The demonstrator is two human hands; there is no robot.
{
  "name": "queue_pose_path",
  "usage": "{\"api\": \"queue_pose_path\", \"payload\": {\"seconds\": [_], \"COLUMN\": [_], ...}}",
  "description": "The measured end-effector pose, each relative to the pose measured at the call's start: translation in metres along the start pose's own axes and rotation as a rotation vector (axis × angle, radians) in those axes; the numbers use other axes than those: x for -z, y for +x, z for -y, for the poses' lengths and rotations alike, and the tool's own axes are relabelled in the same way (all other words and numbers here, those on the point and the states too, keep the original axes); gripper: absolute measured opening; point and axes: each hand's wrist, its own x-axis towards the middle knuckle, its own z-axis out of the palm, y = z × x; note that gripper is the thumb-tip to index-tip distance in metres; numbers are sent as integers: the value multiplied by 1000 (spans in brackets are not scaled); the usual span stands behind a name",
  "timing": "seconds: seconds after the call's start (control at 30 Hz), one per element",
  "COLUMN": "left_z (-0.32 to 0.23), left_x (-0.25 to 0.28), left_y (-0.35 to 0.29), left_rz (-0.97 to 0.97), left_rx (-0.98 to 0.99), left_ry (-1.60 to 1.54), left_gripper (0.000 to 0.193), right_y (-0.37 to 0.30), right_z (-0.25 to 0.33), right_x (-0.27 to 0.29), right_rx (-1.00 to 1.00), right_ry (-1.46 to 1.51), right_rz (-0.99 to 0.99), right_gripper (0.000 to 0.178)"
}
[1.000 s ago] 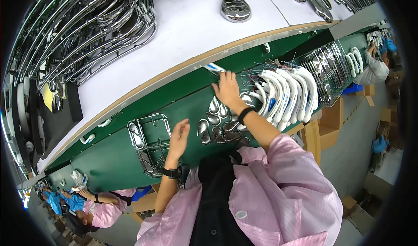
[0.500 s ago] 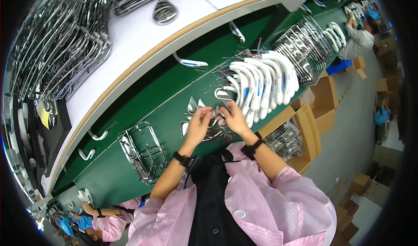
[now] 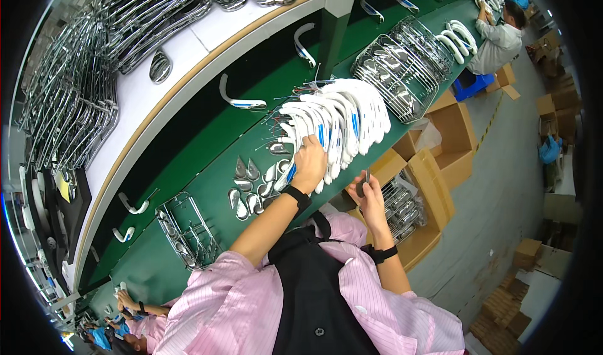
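Note:
My left hand [image 3: 311, 161] reaches over the left edge of a pile of white curved handles [image 3: 361, 113] with blue strips. Its fingers are closed around one of them, though the palm side is hidden. Thin coloured wires stick out of the pile's far ends. Held lower, over the bench's near edge, my right hand [image 3: 372, 201] pinches a small dark-grey metal cap [image 3: 363, 182], seen nearly edge-on. To the left of the pile lie several shiny teardrop-shaped metal caps [image 3: 241, 185], spread over the green bench top [image 3: 207, 192].
Beyond the pile stands a chrome wire rack [image 3: 402, 72] with metal parts. Another wire frame [image 3: 187, 229] lies at the left. Open cardboard boxes [image 3: 433, 198] stand at the right below the bench. A raised white shelf [image 3: 182, 41] runs along the back. A co-worker [image 3: 499, 38] works at the far right.
My hands have parted: the left went over to the white handles, while the right drew back to the right with the metal cap. The view has shifted, uncovering the spread of caps.

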Motion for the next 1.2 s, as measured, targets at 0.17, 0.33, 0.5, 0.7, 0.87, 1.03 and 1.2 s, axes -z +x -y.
{"api": "queue_pose_path", "payload": {"seconds": [0.17,0.33,0.5,0.7,0.87,1.03,1.2], "left_z": [-12,-2,18,32,69,38,-5], "left_x": [-7,-18,17,90,102,123,143], "left_y": [4,9,35,42,22,-23,-54], "left_rz": [-23,-128,64,368,130,-171,-290], "left_rx": [75,197,333,520,405,224,191], "left_ry": [87,-64,-475,-1336,-1743,-2148,-2001], "left_gripper": [43,52,44,36,40,44,36], "right_y": [33,57,75,88,95,66,39], "right_z": [12,26,37,55,63,98,126], "right_x": [8,9,13,-10,-65,-145,-187], "right_rx": [31,110,118,214,283,392,822], "right_ry": [32,-45,-33,-70,-176,-255,-519], "right_rz": [47,67,99,208,417,462,460], "right_gripper": [37,34,36,37,50,48,45]}}
